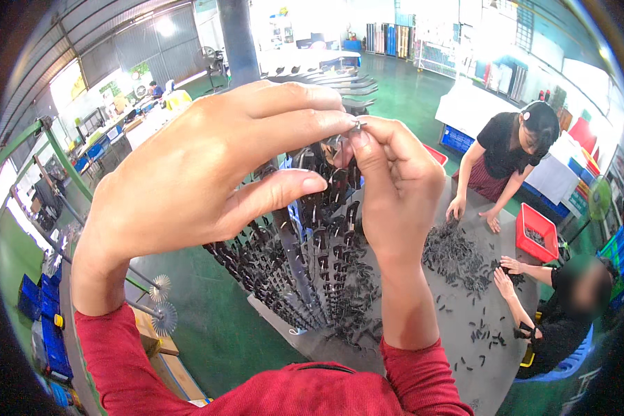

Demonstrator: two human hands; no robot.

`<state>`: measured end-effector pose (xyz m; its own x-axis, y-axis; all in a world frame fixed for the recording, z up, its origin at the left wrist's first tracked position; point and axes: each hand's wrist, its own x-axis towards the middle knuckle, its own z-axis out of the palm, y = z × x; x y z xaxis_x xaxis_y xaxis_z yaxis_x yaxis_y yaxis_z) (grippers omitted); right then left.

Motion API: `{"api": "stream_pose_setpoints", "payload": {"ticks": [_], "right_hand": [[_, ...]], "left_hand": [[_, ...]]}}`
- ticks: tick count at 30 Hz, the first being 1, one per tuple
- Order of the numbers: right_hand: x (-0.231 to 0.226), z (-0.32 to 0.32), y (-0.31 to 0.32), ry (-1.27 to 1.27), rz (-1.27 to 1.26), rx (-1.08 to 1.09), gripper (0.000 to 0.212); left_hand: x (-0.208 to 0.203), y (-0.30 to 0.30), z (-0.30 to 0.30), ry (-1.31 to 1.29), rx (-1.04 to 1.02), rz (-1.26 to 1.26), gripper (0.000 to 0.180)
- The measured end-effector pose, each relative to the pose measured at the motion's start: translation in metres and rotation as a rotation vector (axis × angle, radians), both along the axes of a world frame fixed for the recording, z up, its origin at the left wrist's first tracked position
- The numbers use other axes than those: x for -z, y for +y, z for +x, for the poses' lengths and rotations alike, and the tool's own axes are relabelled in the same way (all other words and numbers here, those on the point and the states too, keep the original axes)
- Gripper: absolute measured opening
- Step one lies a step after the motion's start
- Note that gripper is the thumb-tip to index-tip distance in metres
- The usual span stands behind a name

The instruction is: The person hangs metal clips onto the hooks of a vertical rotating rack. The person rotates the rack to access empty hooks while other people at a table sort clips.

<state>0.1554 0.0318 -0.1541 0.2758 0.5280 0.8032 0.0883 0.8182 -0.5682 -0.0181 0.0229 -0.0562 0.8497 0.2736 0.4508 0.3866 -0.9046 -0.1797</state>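
Observation:
Both my hands are raised before a tall rack hung with many small glossy black pieces. My right hand is closed, its thumb and forefinger pinching a small dark metallic piece whose kind is too small to make out. My left hand has its fingers stretched out and its thumb apart. The tip of one left finger meets that small piece at the right fingertips. Behind the fingers, more curved black pieces fan out from the rack's top. My hands hide part of the rack.
A grey table bears heaps of small black pieces. Across it, two people handle the pieces beside a red basket. Spiky discs on rods stand low at left. A pillar rises behind.

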Motion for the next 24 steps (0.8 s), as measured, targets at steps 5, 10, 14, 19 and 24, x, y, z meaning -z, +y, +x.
{"api": "stream_pose_setpoints", "payload": {"ticks": [5, 10, 14, 19, 24], "right_hand": [[0.007, 0.006, -0.004, 0.057, -0.009, 0.048, 0.013], [0.015, 0.041, 0.003, 0.016, -0.077, 0.158, 0.016], [0.016, 0.071, 0.012, -0.284, -0.325, 0.386, 0.017], [0.011, 0.058, 0.002, -0.423, -0.293, 0.334, 0.025], [0.000, 0.020, -0.008, -0.181, -0.129, -0.022, 0.023]], "left_hand": [[0.003, -0.001, 0.003, -0.011, -0.011, 0.028, 0.048], [0.000, 0.001, 0.005, 0.004, -0.071, 0.028, 0.049], [0.000, 0.003, 0.004, 0.027, -0.148, 0.001, 0.057], [-0.004, 0.006, 0.004, 0.050, -0.092, 0.014, 0.071], [-0.018, 0.012, -0.001, 0.168, -0.066, -0.050, 0.071]]}}
